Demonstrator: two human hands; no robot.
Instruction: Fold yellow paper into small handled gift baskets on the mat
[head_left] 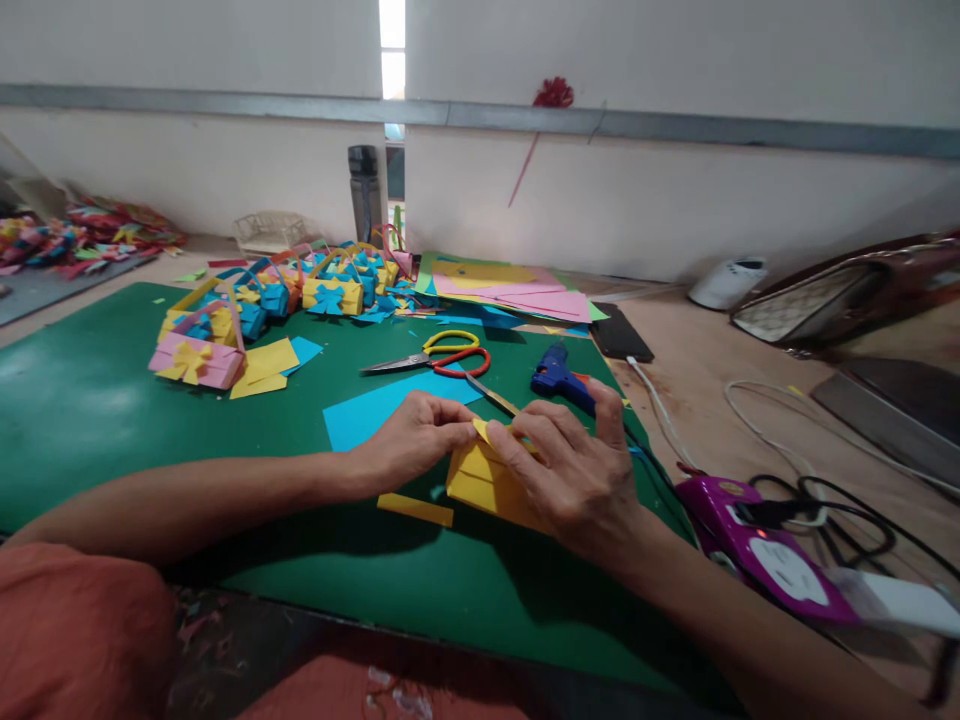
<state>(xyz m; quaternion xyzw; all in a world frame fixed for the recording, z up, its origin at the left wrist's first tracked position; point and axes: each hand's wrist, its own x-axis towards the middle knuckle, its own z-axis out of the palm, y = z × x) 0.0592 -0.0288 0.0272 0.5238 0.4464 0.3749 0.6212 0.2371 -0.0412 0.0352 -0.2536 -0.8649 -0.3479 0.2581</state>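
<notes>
"As you start at the mat's (465,615) near side, what shows?"

"A strip (415,509), and just beside it the yellow box (491,488). The right hand (581,475) is clamped around the box; the left hand (414,440) pinches its top flap (481,430). Pressing that flap looks like the present step."

"And the next move?"

"Likely calls for steady pressure, edges aligned."

"Beyond?"

"Glue gun (556,375) and scissors (429,361), then baskets (349,299) farther back."

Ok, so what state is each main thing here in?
Yellow paper box: held by left hand and right hand
Scissors: lying down, blades together
Blue glue gun: lying on the mat
Phone: lying flat, white cable attached
Purple power strip: red light lit
Bottle: upright, capped
Pink paper basket: bow attached
</notes>
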